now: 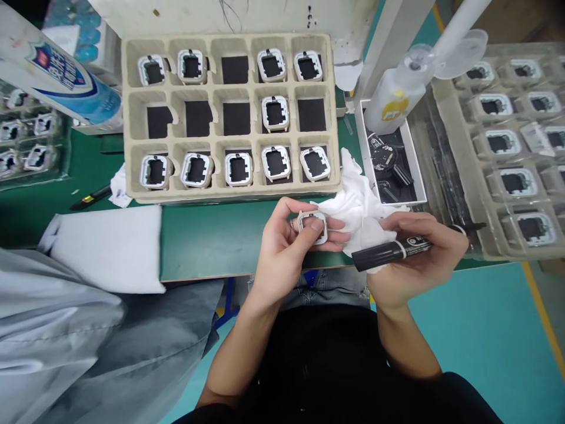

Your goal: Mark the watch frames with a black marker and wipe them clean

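Observation:
My left hand [293, 241] is closed around a small white watch case frame [313, 227], thumb across its opening, just in front of the tray. A black marker pen [388, 251] lies across my right hand [419, 259], uncapped, its dark tip pointing right. White tissue [373, 232] also shows at the fingers of that hand, and a crumpled white cloth [351, 194] lies behind it on the bench. Beyond my hands, a beige moulded tray [229, 191] holds similar frames in several compartments; others show only a dark bottom.
A white box [421, 191] holding small dark parts stands right of the tray, with a white squeeze bottle [392, 97] in it. More frames sit in a tray [489, 235] at far right. A spray can [66, 70] leans at upper left. Another person's grey clothing [66, 347] is at lower left.

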`<state>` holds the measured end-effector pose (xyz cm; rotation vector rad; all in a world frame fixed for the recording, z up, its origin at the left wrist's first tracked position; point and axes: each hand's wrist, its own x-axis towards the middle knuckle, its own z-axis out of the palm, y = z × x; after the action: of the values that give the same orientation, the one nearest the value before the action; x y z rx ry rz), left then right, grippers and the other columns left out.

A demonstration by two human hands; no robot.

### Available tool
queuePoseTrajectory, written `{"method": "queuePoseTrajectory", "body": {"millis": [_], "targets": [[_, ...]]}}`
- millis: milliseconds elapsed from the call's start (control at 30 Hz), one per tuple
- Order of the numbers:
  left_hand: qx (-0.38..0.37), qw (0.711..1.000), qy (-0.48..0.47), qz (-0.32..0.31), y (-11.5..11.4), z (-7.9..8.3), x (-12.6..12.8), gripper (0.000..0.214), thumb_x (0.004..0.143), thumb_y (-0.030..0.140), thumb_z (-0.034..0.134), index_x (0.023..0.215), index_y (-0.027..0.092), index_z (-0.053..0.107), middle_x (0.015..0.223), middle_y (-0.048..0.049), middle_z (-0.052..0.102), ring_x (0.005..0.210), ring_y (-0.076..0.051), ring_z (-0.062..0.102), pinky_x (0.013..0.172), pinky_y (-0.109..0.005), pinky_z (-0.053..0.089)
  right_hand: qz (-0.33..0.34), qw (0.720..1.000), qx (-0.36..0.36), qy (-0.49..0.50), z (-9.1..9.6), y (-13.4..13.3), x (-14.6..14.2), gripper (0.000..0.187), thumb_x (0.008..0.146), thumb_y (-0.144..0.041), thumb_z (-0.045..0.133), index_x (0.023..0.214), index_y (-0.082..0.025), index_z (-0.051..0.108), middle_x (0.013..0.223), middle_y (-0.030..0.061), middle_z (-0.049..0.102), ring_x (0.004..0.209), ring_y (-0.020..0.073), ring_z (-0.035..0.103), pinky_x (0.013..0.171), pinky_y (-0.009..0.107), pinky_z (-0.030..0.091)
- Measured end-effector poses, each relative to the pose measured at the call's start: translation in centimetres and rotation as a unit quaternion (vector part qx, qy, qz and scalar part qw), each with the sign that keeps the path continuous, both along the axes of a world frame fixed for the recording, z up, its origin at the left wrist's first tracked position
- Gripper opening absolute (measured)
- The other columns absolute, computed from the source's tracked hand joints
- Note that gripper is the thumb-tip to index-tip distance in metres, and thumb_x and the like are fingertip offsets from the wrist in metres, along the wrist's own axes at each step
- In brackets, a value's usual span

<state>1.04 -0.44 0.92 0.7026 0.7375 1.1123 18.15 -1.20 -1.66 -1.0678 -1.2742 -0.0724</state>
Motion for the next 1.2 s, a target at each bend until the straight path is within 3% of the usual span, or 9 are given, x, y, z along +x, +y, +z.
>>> {"method": "queuePoseTrajectory", "body": {"millis": [100, 267, 400, 533, 633, 733, 933, 1200], "targets": [[0.005, 1.0, 0.005, -0.007, 0.0, -0.3, 0.0, 0.029, 0.105, 0.032, 0.082, 0.114, 0.021, 0.057, 0.107, -0.0089, 0.089, 0.096, -0.026, 0.09, 0.078, -0.031, 0.075, 0.016, 1.0, -0.004, -0.015, -0.4, -0.2, -0.2, 0.036, 0.085, -0.016, 0.087, 0.115, -0.026, 0.071, 0.092, 0.0009, 0.078, 0.08, 0.0246, 0.076, 0.068, 0.044, 0.061], [0.014, 1.0, 0.015, -0.014, 0.0, -0.5, -0.2, 0.029, 0.107, 0.034, 0.08, 0.116, 0.022, 0.055, 0.106, -0.009, 0.089, 0.105, -0.029, 0.089, 0.088, -0.04, 0.076, 0.061, 0.998, -0.004, -0.009, -0.5, -0.6, -0.3, 0.033, 0.095, -0.045, 0.087, 0.117, -0.024, 0.071, 0.096, 0.0033, 0.082, 0.083, 0.0279, 0.08, 0.074, 0.049, 0.065], [0.017, 0.999, 0.033, -0.019, 0.0, -0.4, -0.3, 0.028, 0.107, 0.033, 0.079, 0.117, 0.023, 0.055, 0.107, -0.0091, 0.089, 0.107, -0.029, 0.089, 0.086, -0.039, 0.076, 0.015, 0.999, -0.013, -0.028, -0.5, -0.4, -0.4, 0.035, 0.087, -0.026, 0.092, 0.114, -0.026, 0.07, 0.097, 0.0017, 0.082, 0.088, 0.0277, 0.08, 0.086, 0.049, 0.063], [0.013, 0.998, 0.059, -0.011, -0.1, -0.5, -0.3, 0.032, 0.104, 0.036, 0.083, 0.116, 0.023, 0.056, 0.108, -0.0084, 0.089, 0.103, -0.028, 0.089, 0.081, -0.033, 0.074, -0.036, 0.998, -0.03, -0.049, -1.0, -0.6, -0.4, 0.034, 0.09, -0.015, 0.082, 0.118, -0.029, 0.069, 0.098, 0.0, 0.077, 0.095, 0.0294, 0.079, 0.1, 0.055, 0.06], [0.02, 0.998, 0.06, -0.009, -0.2, -0.6, -0.3, 0.033, 0.103, 0.037, 0.085, 0.116, 0.024, 0.057, 0.11, -0.0079, 0.089, 0.101, -0.026, 0.089, 0.08, -0.031, 0.073, -0.039, 0.997, -0.042, -0.045, -1.4, -0.8, -0.4, 0.036, 0.09, -0.007, 0.071, 0.118, -0.029, 0.068, 0.099, 0.001, 0.072, 0.096, 0.0279, 0.075, 0.092, 0.05, 0.062], [0.032, 0.997, 0.064, -0.012, -0.3, -0.7, -0.3, 0.031, 0.103, 0.035, 0.084, 0.116, 0.024, 0.058, 0.109, -0.0077, 0.089, 0.101, -0.025, 0.089, 0.082, -0.031, 0.072, -0.022, 0.997, -0.049, -0.047, -1.4, -0.9, -0.3, 0.038, 0.087, -0.006, 0.071, 0.117, -0.029, 0.067, 0.098, 0.0004, 0.071, 0.093, 0.0249, 0.073, 0.079, 0.044, 0.063], [0.044, 0.997, 0.055, -0.032, -0.2, -0.6, -0.4, 0.028, 0.104, 0.032, 0.083, 0.114, 0.024, 0.059, 0.108, -0.0079, 0.089, 0.102, -0.025, 0.088, 0.088, -0.036, 0.072, -0.016, 0.997, -0.05, -0.061, -1.0, -0.9, -0.5, 0.041, 0.088, -0.01, 0.084, 0.119, -0.03, 0.068, 0.094, 0.0, 0.076, 0.085, 0.0236, 0.075, 0.075, 0.045, 0.066], [0.038, 0.997, 0.047, -0.04, -0.1, -0.3, -0.6, 0.03, 0.103, 0.031, 0.084, 0.112, 0.024, 0.057, 0.104, -0.0075, 0.088, 0.102, -0.026, 0.088, 0.088, -0.039, 0.072, -0.009, 0.998, -0.041, -0.053, -1.2, -1.0, -0.7, 0.034, 0.093, -0.014, 0.082, 0.12, -0.029, 0.069, 0.094, 0.0013, 0.078, 0.084, 0.0234, 0.076, 0.075, 0.043, 0.067]]}}
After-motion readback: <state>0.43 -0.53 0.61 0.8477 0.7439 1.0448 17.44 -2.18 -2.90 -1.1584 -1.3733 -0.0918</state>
